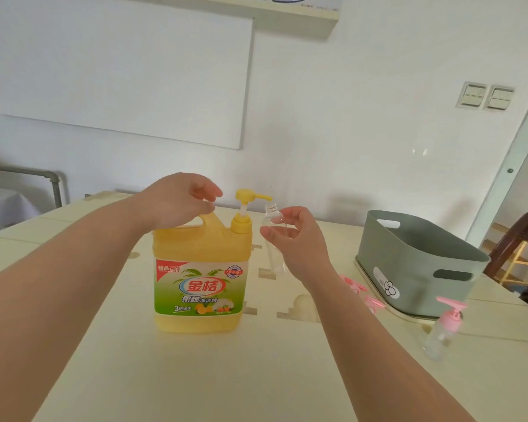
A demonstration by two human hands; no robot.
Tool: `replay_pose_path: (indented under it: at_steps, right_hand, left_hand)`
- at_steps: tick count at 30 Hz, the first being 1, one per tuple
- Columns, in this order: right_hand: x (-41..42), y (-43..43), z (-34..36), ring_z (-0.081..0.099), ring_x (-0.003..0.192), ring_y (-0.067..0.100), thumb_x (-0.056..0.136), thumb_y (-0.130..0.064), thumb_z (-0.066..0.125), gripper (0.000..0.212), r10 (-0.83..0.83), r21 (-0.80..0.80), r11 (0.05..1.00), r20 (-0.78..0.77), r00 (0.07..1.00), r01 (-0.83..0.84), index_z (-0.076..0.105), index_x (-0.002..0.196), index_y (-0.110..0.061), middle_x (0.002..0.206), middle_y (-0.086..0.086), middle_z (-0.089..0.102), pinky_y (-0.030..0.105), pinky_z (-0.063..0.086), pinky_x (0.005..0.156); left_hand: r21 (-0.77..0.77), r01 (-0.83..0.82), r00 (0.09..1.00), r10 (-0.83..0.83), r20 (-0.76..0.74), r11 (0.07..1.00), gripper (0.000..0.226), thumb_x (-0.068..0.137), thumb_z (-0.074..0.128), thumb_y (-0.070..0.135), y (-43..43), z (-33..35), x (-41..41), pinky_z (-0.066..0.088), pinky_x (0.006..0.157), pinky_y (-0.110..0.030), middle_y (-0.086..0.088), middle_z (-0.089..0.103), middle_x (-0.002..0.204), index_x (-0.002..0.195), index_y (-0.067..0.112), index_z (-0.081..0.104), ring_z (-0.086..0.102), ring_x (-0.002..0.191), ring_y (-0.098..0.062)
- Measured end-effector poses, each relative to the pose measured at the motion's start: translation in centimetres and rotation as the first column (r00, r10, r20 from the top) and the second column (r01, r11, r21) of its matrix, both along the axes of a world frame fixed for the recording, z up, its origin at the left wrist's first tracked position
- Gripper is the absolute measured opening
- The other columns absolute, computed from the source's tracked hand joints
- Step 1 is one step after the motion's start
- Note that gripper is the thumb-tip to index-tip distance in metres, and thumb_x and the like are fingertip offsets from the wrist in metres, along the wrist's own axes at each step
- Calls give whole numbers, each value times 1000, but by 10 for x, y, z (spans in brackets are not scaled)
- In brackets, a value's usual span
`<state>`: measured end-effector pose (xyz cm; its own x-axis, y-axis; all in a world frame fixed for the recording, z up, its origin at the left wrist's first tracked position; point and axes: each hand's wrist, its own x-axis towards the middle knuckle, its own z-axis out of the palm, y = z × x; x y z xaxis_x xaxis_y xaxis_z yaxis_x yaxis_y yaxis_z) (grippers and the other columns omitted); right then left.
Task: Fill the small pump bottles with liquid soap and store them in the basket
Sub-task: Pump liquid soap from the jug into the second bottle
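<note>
Standing nearest you on the cream table (256, 379), toward the right, is a small clear plastic bottle with a pink pump (441, 335). Farther in, the large yellow liquid-soap jug (200, 269) stands upright at centre. Two loose pink pump heads (374, 302) lie just beside the grey-green plastic basket (424, 254) on the right. Your left hand (180, 202) hovers over the jug's handle, fingers loosely curled, gripping nothing. Your right hand (291, 239) pinches an uncapped small clear bottle (271, 212), upright, its mouth just under the jug's spout.
</note>
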<state>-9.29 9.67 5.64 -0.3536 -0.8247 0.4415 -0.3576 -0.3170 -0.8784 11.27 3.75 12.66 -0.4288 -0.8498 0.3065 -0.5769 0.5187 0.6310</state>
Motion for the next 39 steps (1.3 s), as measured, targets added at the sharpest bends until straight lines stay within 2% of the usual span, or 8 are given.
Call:
replay_pose_path:
  at_steps: [4,7,13,20,27,31,35,39]
  right_hand:
    - [4,-5,5,65,97,7,81,-21,76,36,11,-25,1000,2,1000,-11,52,108,-21,104,-13,62,19,49,78]
    - [3,-7,5,66,96,7,81,-20,76,37,19,-26,999,3,1000,-19,53,110,-17,105,-12,63,19,50,78]
    - [1,-9,1,67,97,9,80,-20,77,39,12,-17,1000,30,999,-12,55,112,-16,108,-9,65,25,53,84]
    - [-1,-7,-7,66,100,12,79,-20,78,37,12,18,1000,50,999,-13,56,109,-19,108,-8,66,28,52,89]
    - [-1,-6,-11,66,98,12,79,-18,78,32,18,19,1000,37,999,-18,57,104,-21,105,-8,66,20,50,81]
    - [-1,-2,-4,65,98,8,78,-16,78,35,8,8,1000,7,1000,-8,58,107,-17,105,-10,66,7,47,70]
    - [-5,0,8,63,100,5,78,-16,79,34,7,-35,999,-54,999,-9,57,103,-25,104,-14,66,20,48,86]
    - [-6,1,18,61,103,5,79,-15,78,35,-8,-69,998,-143,990,-2,57,104,-26,104,-18,63,19,44,88]
  left_hand:
    - [-98,64,991,-75,-111,993,28,94,50,17,7,4,-19,39,74,-13,13,61,112,114,33,62,54,100,-2]
    - [-199,64,993,-83,-88,978,24,95,50,22,9,4,-29,35,70,-6,20,60,108,105,34,69,53,90,6]
    - [-464,-20,996,57,65,885,30,90,49,21,7,-10,-37,42,80,-24,18,58,110,111,34,67,55,103,-10]
    - [-508,-73,988,132,81,858,38,85,50,16,13,-28,-43,17,114,-34,14,59,117,117,32,64,48,111,-12]
    - [-491,-98,983,163,90,865,44,83,48,13,18,-37,-42,1,117,-39,14,58,117,119,34,62,43,121,-10]
    - [-507,-53,966,173,192,860,45,86,46,18,22,-30,-39,-3,117,-40,14,54,123,126,36,55,36,127,-10]
    - [-537,10,964,136,230,843,50,85,50,19,21,-24,-35,-1,117,-42,13,49,129,133,34,48,29,132,-11]
    - [-570,42,969,106,223,821,52,84,52,18,19,-19,-32,3,116,-38,12,48,133,134,31,48,29,132,-12]
